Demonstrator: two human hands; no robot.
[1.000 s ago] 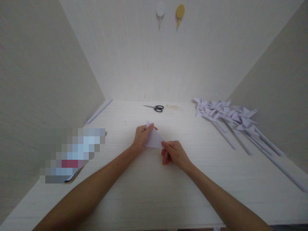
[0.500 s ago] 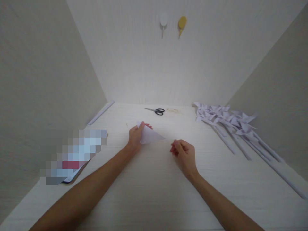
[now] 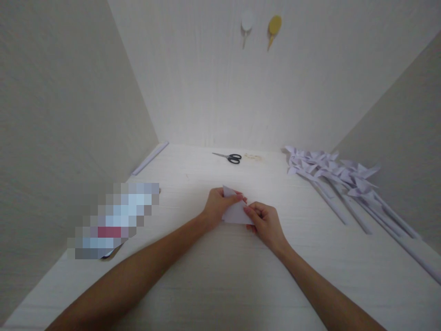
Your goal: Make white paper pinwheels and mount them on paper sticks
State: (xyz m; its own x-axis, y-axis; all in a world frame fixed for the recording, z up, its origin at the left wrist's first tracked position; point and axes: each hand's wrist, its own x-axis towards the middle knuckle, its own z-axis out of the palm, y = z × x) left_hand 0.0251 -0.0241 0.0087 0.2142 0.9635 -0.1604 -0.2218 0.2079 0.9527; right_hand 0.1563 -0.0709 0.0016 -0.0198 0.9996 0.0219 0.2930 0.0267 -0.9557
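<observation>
The right hand has closed back onto the folded paper. On the white counter, paper pinwheels lie at right. Mid-counter, the left hand pinches the paper's left side; the right's grip, also closed, its right corner. Scissors lie beyond.

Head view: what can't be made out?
- Head view: parts of the white paper, covered by left hand and right hand.
- Head view: face of the flat device, hidden by pixelation.
- Head view: one paper stick's near end, cut off by right edge.
- Head view: tan bits, too small to identify.
</observation>
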